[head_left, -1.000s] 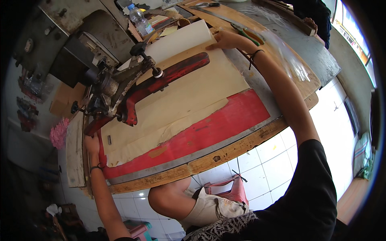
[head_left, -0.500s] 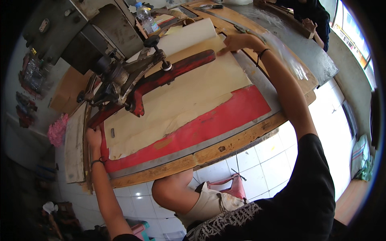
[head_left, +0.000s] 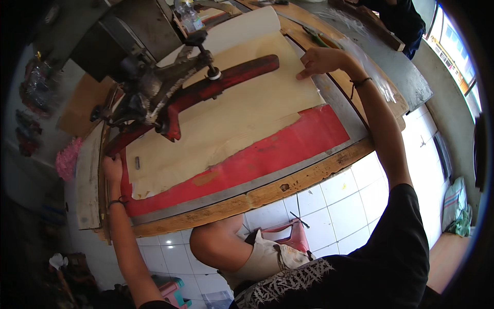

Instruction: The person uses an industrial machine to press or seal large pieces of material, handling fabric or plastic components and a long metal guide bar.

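Note:
A worn tan sheet (head_left: pixel 242 121) with a torn near edge lies over a red sheet (head_left: pixel 288 147) on a grey metal-topped table. Across the tan sheet reaches a red and black metal bar (head_left: pixel 242 74), part of a dark clamp mechanism (head_left: pixel 154 90). My left hand (head_left: pixel 112 169) is closed at the left edge of the red sheet, beside the bar's left end; what its fingers hold, if anything, is hidden. Over the tan sheet's right edge, my right hand (head_left: pixel 324 62) is bent at the knuckles, thumb and fingers apart, with nothing visible in it.
A small dark metal piece (head_left: pixel 137 162) lies on the tan sheet's left end. At the far side are a rolled pale sheet (head_left: pixel 242 33) and a plastic bottle (head_left: pixel 189 18). The table's wooden edge (head_left: pixel 247 200) runs before my knee. Another person (head_left: pixel 399 20) sits at the far right.
My right hand has moved rightward, away from the bar's tip, and its fingers have drawn back from the tan sheet. My left hand stays at the left edge. The view has shifted slightly.

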### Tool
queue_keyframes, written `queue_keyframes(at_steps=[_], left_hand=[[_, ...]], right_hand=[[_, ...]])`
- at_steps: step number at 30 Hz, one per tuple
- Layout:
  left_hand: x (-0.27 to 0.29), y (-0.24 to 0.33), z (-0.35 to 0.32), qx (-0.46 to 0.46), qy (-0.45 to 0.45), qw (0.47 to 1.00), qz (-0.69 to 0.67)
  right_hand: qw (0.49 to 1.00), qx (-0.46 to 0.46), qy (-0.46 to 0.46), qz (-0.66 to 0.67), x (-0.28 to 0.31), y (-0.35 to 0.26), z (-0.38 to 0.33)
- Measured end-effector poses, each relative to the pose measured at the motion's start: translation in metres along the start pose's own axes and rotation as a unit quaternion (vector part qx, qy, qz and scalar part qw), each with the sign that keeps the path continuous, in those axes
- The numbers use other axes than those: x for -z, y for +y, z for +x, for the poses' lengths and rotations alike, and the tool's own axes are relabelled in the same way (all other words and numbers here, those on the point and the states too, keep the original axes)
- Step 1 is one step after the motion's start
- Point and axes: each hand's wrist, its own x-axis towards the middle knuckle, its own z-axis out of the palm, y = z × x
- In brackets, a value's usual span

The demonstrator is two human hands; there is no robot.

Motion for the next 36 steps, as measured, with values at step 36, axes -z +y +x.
queue_keyframes(at_steps=[36], left_hand=[[-0.011, -0.034, 0.018, -0.063, 0.004, 0.997, -0.038]], right_hand=[[0.99, 0.063, -0.099, -0.075, 0.005, 0.002, -0.016]])
